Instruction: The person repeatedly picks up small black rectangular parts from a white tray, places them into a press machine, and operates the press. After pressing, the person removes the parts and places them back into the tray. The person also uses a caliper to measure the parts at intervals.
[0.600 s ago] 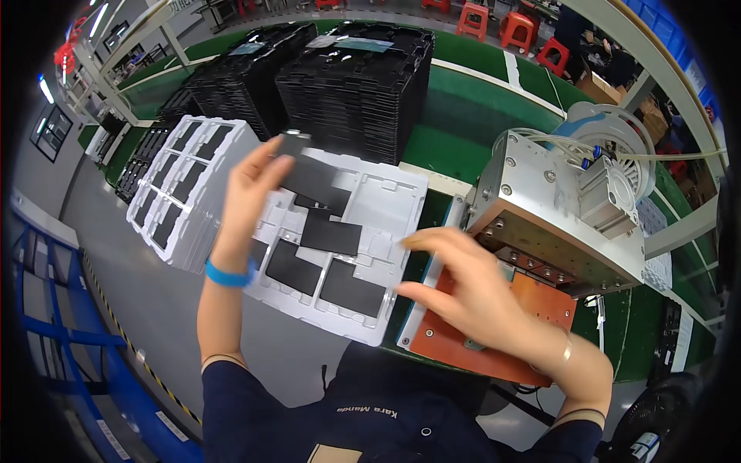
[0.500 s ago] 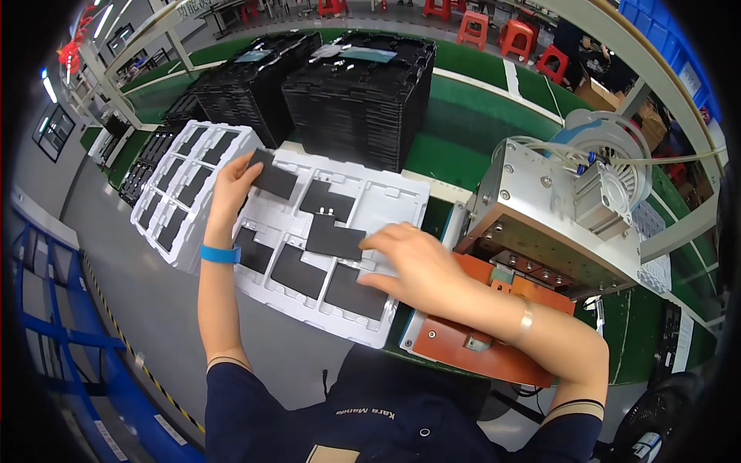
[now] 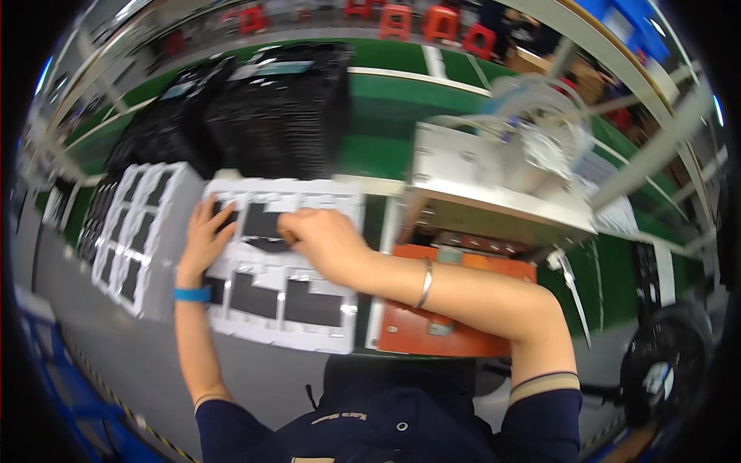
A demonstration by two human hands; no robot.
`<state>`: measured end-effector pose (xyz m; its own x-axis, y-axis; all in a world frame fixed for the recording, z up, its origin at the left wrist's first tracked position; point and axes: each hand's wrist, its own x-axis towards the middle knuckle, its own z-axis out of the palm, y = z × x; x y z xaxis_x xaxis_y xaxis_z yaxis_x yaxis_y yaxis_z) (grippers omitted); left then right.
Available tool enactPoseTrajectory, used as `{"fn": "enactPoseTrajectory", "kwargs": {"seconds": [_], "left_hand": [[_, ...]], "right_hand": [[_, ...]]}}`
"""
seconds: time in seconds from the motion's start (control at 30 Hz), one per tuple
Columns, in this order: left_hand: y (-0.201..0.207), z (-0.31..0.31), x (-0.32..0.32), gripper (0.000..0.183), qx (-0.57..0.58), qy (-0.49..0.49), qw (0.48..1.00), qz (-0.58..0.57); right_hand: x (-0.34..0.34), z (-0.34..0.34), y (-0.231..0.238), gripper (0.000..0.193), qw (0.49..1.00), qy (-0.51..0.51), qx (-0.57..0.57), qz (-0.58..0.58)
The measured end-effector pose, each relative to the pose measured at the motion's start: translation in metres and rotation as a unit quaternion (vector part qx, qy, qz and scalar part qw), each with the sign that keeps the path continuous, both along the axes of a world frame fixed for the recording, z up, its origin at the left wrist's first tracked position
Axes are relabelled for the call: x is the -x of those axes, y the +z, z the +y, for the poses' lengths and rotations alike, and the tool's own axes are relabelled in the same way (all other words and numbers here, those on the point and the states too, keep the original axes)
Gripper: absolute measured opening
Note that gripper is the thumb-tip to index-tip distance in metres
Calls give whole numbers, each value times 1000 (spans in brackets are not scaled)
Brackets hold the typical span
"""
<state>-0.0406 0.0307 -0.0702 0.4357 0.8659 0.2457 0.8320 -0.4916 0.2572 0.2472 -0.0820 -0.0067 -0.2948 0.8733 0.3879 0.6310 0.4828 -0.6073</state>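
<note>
In the head view, the left hand (image 3: 202,241) has its fingers spread at the far left corner of the white tray (image 3: 345,199). The right hand (image 3: 324,238) is curled by a black flat piece (image 3: 259,222) in the tray; I cannot tell if it grips anything.

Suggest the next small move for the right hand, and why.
I'd probably hold the right hand steady and check its grip before lifting: it is at a dark piece in the white tray, and blur hides whether it pinches that piece.
</note>
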Motion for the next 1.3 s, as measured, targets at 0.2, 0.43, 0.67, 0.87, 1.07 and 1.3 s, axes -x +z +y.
{"fn": "enactPoseTrajectory", "kwargs": {"seconds": [0.2, 0.43, 0.67, 0.87, 1.07, 1.3], "left_hand": [[13, -8, 13, 36, 47, -7, 997, -63], [114, -82, -92, 38, -109, -181, 965, -156], [105, -167, -215, 63, -27, -536, 844, -17], [88, -179, -238, 73, 84, -586, 805, -20], [83, -182, -238, 71, 70, -583, 810, 4], [86, -181, -238, 68, 54, -578, 814, 17]], "right_hand": [[-86, -122, 66, 22, 997, -58, -19, 51], [-191, -222, 60, 22, 885, -291, 293, 215], [-165, -200, 37, 18, 965, -239, -4, -104], [-159, -185, 20, 27, 973, -189, -56, -123], [-156, -185, 22, 35, 962, -189, -54, -190], [-154, -182, 19, 35, 954, -248, -65, -152]]}}
